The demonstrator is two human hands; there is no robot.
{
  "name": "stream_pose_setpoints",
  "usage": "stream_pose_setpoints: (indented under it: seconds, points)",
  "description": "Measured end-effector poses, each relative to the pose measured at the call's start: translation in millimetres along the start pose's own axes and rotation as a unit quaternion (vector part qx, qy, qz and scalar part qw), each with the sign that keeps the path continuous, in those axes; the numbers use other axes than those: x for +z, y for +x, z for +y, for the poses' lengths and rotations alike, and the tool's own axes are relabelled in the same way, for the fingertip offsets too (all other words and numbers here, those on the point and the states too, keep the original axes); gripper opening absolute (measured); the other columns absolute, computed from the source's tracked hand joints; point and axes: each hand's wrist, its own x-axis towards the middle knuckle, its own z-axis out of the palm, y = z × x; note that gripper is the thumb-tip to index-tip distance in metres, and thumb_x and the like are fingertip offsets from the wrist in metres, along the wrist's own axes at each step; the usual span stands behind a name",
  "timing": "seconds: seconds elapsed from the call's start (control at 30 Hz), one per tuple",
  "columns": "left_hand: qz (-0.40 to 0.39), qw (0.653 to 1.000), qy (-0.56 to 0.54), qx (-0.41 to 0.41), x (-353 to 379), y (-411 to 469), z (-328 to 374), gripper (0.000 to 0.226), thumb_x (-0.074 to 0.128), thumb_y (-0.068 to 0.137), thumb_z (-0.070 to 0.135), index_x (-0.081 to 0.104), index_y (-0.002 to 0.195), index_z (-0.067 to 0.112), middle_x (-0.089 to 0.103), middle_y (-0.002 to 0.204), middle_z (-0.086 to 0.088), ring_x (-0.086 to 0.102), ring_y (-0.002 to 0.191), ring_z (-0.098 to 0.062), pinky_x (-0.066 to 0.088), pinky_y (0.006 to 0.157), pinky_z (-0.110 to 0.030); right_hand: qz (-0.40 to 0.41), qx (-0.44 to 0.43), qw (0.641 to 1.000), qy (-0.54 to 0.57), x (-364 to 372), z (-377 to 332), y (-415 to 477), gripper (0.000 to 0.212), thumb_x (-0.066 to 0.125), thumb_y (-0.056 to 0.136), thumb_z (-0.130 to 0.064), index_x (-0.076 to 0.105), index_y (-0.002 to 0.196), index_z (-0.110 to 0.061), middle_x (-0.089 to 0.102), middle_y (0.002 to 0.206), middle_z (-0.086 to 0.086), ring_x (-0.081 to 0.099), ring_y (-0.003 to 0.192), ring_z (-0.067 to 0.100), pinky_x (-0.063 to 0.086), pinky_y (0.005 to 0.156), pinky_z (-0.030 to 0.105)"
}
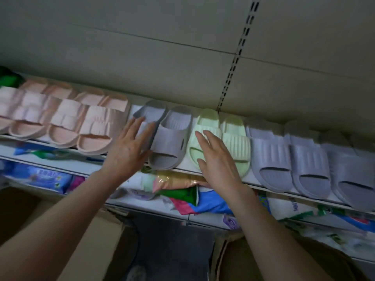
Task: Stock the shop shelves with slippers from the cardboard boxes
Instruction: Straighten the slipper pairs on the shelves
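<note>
A white shelf (pixel 263 184) carries rows of slippers. Pink slippers (pixel 67 120) fill its left part. A grey pair (pixel 168 136) lies in the middle, a pale green pair (pixel 231 136) beside it, and lilac-grey slippers (pixel 304 159) run off to the right. My left hand (pixel 129 147) lies flat with spread fingers over the left grey slipper. My right hand (pixel 217 157) rests open on the left green slipper. Neither hand grips anything.
Below the slipper shelf, lower shelves hold colourful packaged goods (pixel 182 193). Brown cardboard boxes (pixel 95 240) stand on the floor at lower left and lower right (pixel 239 256). A slotted upright (pixel 237 55) runs up the back panel.
</note>
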Motion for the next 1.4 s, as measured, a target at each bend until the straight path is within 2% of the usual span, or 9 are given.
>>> stream_pose_setpoints:
  seconds: [0.13, 0.3, 0.5, 0.63, 0.8, 0.9, 1.1, 1.3, 1.4]
  points:
    - [-0.102, 0.994, 0.014, 0.044, -7, 20, -53, 0.101, 0.086, 0.065, 0.023, 0.029, 0.149, 0.012, 0.03, 0.151, -0.023, 0.028, 0.139, -0.044, 0.035, 0.107, -0.058, -0.024, -0.01, 0.999, -0.022, 24, -47, 38, 0.083, 0.071, 0.086, -0.028, 0.025, 0.153, -0.014, 0.028, 0.156, 0.014, 0.03, 0.14, 0.032, 0.032, 0.113, 0.044]
    - [-0.181, 0.98, 0.031, 0.077, 2, 44, -70, 0.097, 0.073, 0.079, 0.037, 0.012, 0.153, 0.019, 0.019, 0.158, -0.012, 0.013, 0.146, -0.034, 0.02, 0.118, -0.046, -0.08, 0.021, 0.992, -0.093, 46, -72, 69, 0.094, 0.074, 0.082, -0.038, 0.018, 0.154, -0.011, 0.033, 0.15, 0.013, 0.029, 0.135, 0.032, 0.03, 0.112, 0.04]
    - [-0.155, 0.985, 0.021, 0.065, 3, 47, -69, 0.091, 0.069, 0.081, 0.036, 0.015, 0.152, 0.018, 0.029, 0.15, -0.012, 0.021, 0.141, -0.035, 0.025, 0.115, -0.042, -0.107, 0.037, 0.992, -0.05, 46, -71, 76, 0.087, 0.069, 0.085, -0.006, 0.016, 0.155, -0.013, 0.025, 0.156, 0.008, 0.012, 0.148, 0.031, 0.009, 0.12, 0.033]
    - [-0.163, 0.984, 0.025, 0.061, 4, 47, -69, 0.091, 0.066, 0.083, 0.039, 0.011, 0.153, 0.02, 0.025, 0.152, -0.011, 0.018, 0.142, -0.034, 0.023, 0.116, -0.043, -0.097, 0.06, 0.993, -0.033, 53, -70, 73, 0.087, 0.055, 0.085, 0.009, 0.012, 0.156, -0.018, 0.017, 0.16, 0.005, 0.005, 0.15, 0.032, 0.011, 0.12, 0.036]
    - [-0.145, 0.988, 0.006, 0.054, 1, 33, -67, 0.085, 0.064, 0.086, 0.019, 0.012, 0.153, 0.021, 0.014, 0.159, -0.012, 0.013, 0.146, -0.034, 0.022, 0.117, -0.045, -0.108, 0.071, 0.991, -0.018, 57, -69, 71, 0.095, 0.053, 0.083, 0.01, 0.002, 0.157, -0.021, 0.003, 0.164, 0.002, -0.004, 0.151, 0.029, 0.011, 0.122, 0.037]
    - [-0.073, 0.995, -0.011, 0.072, -8, 6, -71, 0.083, 0.075, 0.074, 0.011, 0.034, 0.147, 0.011, 0.032, 0.151, -0.02, 0.029, 0.139, -0.041, 0.034, 0.111, -0.05, -0.117, 0.079, 0.99, -0.01, 50, -74, 70, 0.098, 0.058, 0.083, 0.002, -0.001, 0.157, -0.023, -0.007, 0.164, 0.001, -0.012, 0.15, 0.027, 0.005, 0.123, 0.037]
    - [0.004, 1.0, 0.016, -0.005, -34, -46, -121, 0.072, 0.069, 0.08, 0.011, 0.037, 0.144, 0.009, 0.034, 0.151, -0.018, 0.026, 0.142, -0.037, 0.029, 0.114, -0.049, 0.045, 0.008, 0.999, 0.018, 78, -123, 73, 0.072, 0.057, 0.085, 0.002, 0.031, 0.151, -0.007, 0.032, 0.155, 0.015, 0.023, 0.146, 0.032, 0.022, 0.12, 0.041]
    - [-0.022, 0.997, 0.072, -0.02, -60, -36, -193, 0.088, 0.082, 0.067, 0.008, 0.036, 0.142, 0.007, 0.044, 0.141, -0.026, 0.032, 0.134, -0.045, 0.036, 0.104, -0.06, 0.022, -0.078, 0.997, 0.009, 105, -177, 104, 0.076, 0.066, 0.083, -0.002, 0.031, 0.151, -0.008, 0.031, 0.155, 0.013, 0.029, 0.142, 0.029, 0.033, 0.115, 0.041]
    - [-0.093, 0.992, 0.082, -0.031, -66, -19, -229, 0.095, 0.084, 0.068, 0.02, 0.032, 0.146, 0.01, 0.033, 0.15, -0.02, 0.024, 0.14, -0.046, 0.032, 0.11, -0.055, -0.046, -0.073, 0.996, -0.013, 114, -209, 133, 0.09, 0.071, 0.083, -0.011, 0.017, 0.155, -0.01, 0.017, 0.161, 0.012, 0.016, 0.148, 0.032, 0.024, 0.119, 0.041]
